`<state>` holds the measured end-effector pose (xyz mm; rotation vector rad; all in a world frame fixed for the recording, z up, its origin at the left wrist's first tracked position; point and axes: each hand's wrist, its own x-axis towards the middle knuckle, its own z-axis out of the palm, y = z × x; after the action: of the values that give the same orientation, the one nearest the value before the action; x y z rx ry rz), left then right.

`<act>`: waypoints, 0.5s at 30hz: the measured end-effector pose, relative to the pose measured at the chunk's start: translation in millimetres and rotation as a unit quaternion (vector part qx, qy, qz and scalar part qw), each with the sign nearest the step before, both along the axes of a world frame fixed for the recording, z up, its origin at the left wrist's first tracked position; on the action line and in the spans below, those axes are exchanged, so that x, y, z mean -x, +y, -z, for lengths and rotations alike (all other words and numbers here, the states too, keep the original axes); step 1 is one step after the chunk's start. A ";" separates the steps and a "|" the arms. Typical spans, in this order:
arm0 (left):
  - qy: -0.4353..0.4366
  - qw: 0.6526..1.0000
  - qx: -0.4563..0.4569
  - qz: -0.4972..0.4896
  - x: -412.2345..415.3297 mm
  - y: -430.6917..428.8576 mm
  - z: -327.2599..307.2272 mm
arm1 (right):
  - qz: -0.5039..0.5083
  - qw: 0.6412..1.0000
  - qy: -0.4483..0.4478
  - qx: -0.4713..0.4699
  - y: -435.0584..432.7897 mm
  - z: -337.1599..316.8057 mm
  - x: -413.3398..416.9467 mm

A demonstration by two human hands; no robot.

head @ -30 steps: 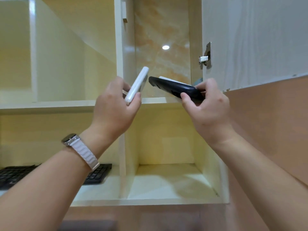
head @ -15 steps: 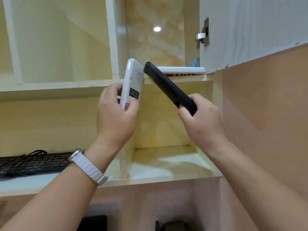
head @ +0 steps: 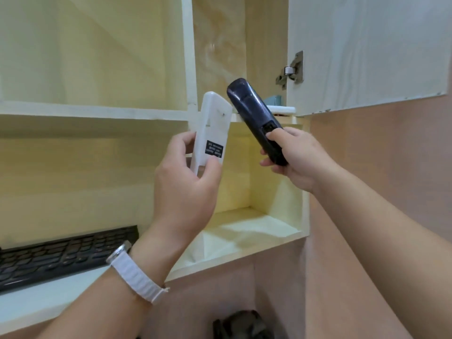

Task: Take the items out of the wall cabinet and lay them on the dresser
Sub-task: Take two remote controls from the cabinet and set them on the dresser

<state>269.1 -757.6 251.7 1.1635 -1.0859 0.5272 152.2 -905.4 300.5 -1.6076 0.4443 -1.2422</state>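
White remote (head: pixel 212 133): in my left hand (head: pixel 186 189), back side toward me, black label showing near its lower half; it stands nearly upright, top leaning slightly right.
Black remote (head: pixel 256 118): in my right hand (head: pixel 297 160), tilted so its top points up and left, its lower end inside my grip.
Left hand: clamped on the white remote, thumb pressed on its back by the label, fingers around its left edge.
Right hand: clamped on the black remote, thumb on its back near the battery cover, fingertips showing beneath it.
Remotes to each other: tops close together, whether they touch I cannot tell; both held out in front of the cabinet's (head: pixel 303 216) middle shelf edge.
Upper right shelf: a flat white item (head: pixel 281 109) lies there, something teal (head: pixel 274 100) behind it, partly hidden by the black remote.
Door (head: pixel 367 50): swung open on the right, metal hinge (head: pixel 291 69) visible.
Keyboard (head: pixel 61 255): black, lying on the lower left shelf.
Lower right compartment: bare pale board in view.
Wrist: white watch band (head: pixel 137 275) on my left arm.
Bottom edge: a dark object (head: pixel 244 325), too blurred to name.
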 end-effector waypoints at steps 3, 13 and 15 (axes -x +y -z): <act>0.001 1.000 -0.002 0.030 -6.9 13.8 5.6 | 0.017 0.999 -0.015 -0.049 9.9 -6.8 0.3; 0.018 0.990 -0.037 0.138 -9.5 23.9 14.7 | 0.094 0.993 -0.065 -0.040 42.7 29.4 17.3; 0.029 0.985 -0.048 0.162 -6.7 19.6 21.2 | 0.113 0.991 -0.060 -0.031 50.3 36.9 24.5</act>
<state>275.7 -738.0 230.4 1.0513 -1.2304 0.1878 127.8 -855.1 263.6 -1.4505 0.5954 -1.4728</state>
